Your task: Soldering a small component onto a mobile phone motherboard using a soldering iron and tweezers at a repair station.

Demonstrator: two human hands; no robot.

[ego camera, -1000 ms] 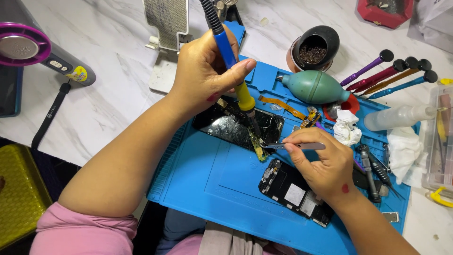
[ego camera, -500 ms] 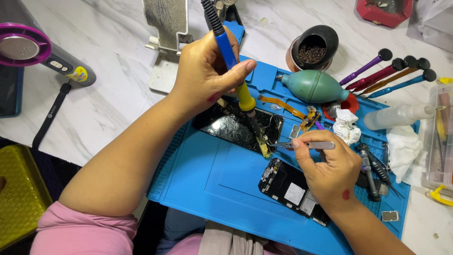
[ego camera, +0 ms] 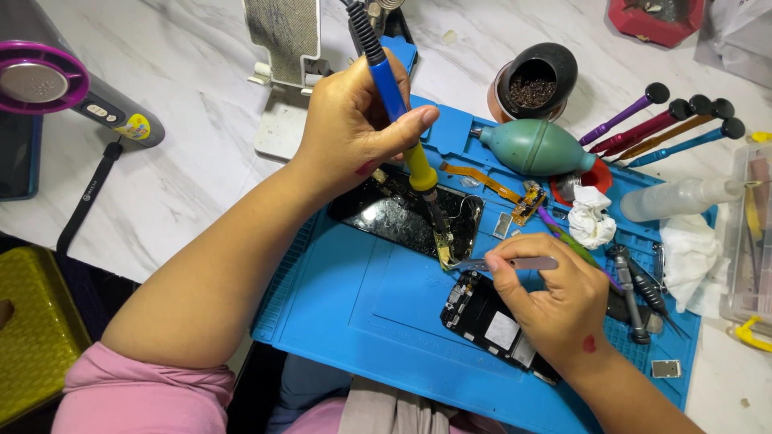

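A blue-and-yellow soldering iron point(ego camera: 398, 120) is gripped in the left hand point(ego camera: 354, 120), tip lowered onto the opened phone point(ego camera: 406, 213) on the blue mat point(ego camera: 354, 321), while tweezers point(ego camera: 507, 264) are pinched by the right hand point(ego camera: 555, 309) beside the tip. The phone's parts are judged thin, light and fragile, best held by their edges. A green air blower point(ego camera: 535, 147) and screwdrivers point(ego camera: 659, 124) lie far right on the worktop point(ego camera: 177, 193).

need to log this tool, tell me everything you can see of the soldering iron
The soldering iron has a blue plastic-looking grip, a yellow collar and a dark metal tip, with a black ribbed cord sleeve at its top. It stands nearly upright, tip down. The left hand grips its handle; the tip meets the corner of the dark phone frame, beside the tweezers in the right hand.
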